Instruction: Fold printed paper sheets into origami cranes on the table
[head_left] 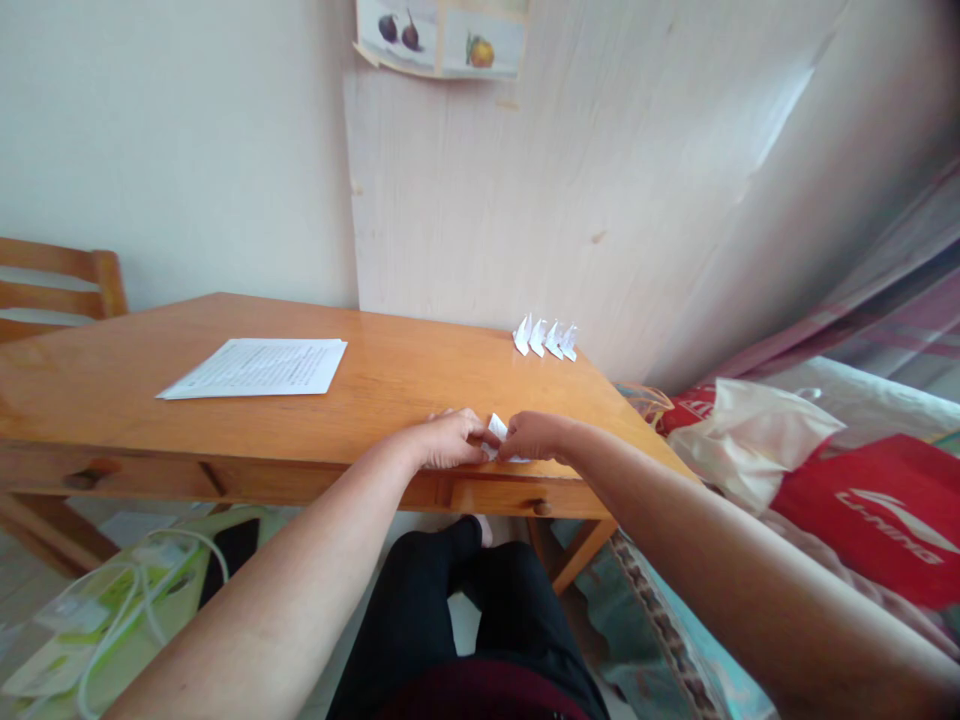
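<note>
Near the front edge of the wooden table, a small piece of folded white paper sits between my two hands. My left hand rests on the tabletop with its thumb and forefinger on the paper's left side. From the right, my right hand closes its fingers on the same paper, hiding much of it. Several folded white paper figures stand in a row at the table's back edge, by the wall.
A stack of printed sheets lies on the table's left part. To the right are a red bag and a cream bag. A wooden chair stands at far left. Below the table edge are drawer knobs.
</note>
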